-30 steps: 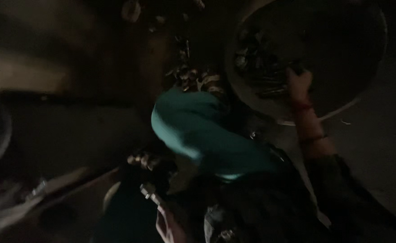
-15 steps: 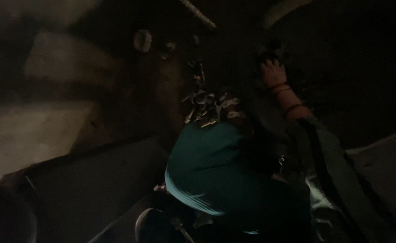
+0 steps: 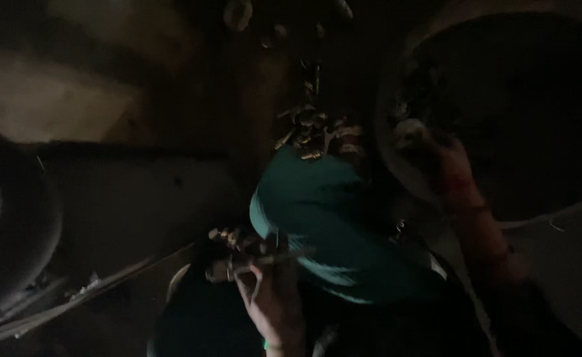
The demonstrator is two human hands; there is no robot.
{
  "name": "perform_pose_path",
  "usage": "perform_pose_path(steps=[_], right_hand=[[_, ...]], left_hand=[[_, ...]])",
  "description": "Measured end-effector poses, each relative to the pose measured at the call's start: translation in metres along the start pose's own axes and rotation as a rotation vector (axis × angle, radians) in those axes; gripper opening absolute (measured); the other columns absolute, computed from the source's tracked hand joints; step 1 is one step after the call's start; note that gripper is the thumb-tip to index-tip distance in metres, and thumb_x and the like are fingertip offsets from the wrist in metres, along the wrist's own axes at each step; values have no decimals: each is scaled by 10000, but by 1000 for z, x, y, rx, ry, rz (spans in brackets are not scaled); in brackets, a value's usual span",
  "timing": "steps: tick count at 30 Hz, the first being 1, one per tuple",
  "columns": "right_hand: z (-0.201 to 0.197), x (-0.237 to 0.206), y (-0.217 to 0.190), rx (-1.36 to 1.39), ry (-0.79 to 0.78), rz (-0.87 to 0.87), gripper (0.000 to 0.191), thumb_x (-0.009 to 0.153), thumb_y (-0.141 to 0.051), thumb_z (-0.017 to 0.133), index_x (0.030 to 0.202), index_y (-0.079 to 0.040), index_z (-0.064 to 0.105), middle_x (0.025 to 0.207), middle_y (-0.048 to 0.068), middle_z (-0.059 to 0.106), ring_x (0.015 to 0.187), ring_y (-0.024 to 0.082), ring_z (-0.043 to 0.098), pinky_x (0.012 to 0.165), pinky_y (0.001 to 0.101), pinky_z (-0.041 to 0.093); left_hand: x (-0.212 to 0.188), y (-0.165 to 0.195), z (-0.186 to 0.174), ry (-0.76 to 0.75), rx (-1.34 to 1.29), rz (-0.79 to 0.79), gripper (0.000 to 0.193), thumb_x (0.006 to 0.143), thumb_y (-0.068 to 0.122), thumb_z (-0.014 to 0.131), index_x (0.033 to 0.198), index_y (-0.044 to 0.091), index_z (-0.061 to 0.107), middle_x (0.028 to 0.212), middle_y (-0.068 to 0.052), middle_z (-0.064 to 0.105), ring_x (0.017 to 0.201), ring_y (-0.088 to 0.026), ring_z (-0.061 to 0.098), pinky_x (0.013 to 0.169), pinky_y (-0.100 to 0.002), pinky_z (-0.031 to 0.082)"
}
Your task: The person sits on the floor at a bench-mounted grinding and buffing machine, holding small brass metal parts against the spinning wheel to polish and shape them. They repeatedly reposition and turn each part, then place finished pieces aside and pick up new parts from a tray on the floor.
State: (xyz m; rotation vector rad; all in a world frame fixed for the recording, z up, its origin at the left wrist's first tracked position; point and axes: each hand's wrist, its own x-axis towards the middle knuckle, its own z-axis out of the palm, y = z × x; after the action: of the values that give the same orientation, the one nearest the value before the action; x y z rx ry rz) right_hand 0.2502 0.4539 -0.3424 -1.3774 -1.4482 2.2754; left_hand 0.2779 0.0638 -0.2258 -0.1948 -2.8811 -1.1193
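Observation:
The scene is very dark. My left hand (image 3: 272, 301) is low in the middle, closed on a cluster of small brown pieces (image 3: 238, 254) and a thin stalk, just in front of my teal-clad knee (image 3: 324, 211). My right hand (image 3: 436, 155) reaches over the near rim of a large round basin (image 3: 391, 86) at the upper right. A pale lump (image 3: 410, 132) sits at its fingertips, but its grip is too dim to make out. More small brown pieces (image 3: 317, 125) lie heaped on the ground beyond the knee.
A dark round vessel (image 3: 20, 231) with a pale inside sits at the left edge. Long thin sticks (image 3: 73, 297) lie along the ground at the lower left. A small pale object (image 3: 238, 13) rests at the top. The ground is bare earth.
The view has swung about. My right hand has drawn back from inside the basin to its near rim. My left hand has come into view holding brown pieces.

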Motion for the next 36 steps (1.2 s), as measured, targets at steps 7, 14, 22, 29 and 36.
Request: perform_pose_path(steps=[7,14,22,29,36], right_hand=[[23,-155,0,-5,-259,-260,330,962,-262,734,1115,31,734,1001,210,707,907,261,675,742,345,562],[34,-202,-18,-1105,123,-1512,318,752,94,702,1046,-14,754,1030,252,760,928,365,728,811,421,586],[86,-247,-15,-552,35,-1347,279,808,-211,894,1008,-117,724,1164,79,701,1103,261,669,910,374,572],[92,-251,-12,-531,-841,-1344,403,1020,-230,708,1413,-218,619,1607,199,376,1454,512,444,1187,666,359],[42,-39,-24,-520,97,-914,388,954,-216,687,1334,-158,639,1451,184,495,1333,510,482,993,638,448]], left_hand=[[19,79,43,180,-1578,-669,711,874,64,651,1518,195,380,1299,-121,649,1143,-262,645,998,-434,522],[18,117,22,94,-1792,-276,427,1001,86,665,1386,44,485,1405,-160,600,1313,-282,602,1160,-452,464],[27,123,6,-103,-1964,-614,543,955,216,666,1464,104,514,1427,-132,593,1286,-310,556,1084,-470,438],[26,86,25,-29,-2192,-746,556,960,274,639,1473,109,506,1454,-137,566,1307,-326,532,1095,-491,414],[37,7,19,331,-2209,-856,574,965,332,612,1483,113,497,1481,-142,538,1328,-342,507,1107,-513,390]])
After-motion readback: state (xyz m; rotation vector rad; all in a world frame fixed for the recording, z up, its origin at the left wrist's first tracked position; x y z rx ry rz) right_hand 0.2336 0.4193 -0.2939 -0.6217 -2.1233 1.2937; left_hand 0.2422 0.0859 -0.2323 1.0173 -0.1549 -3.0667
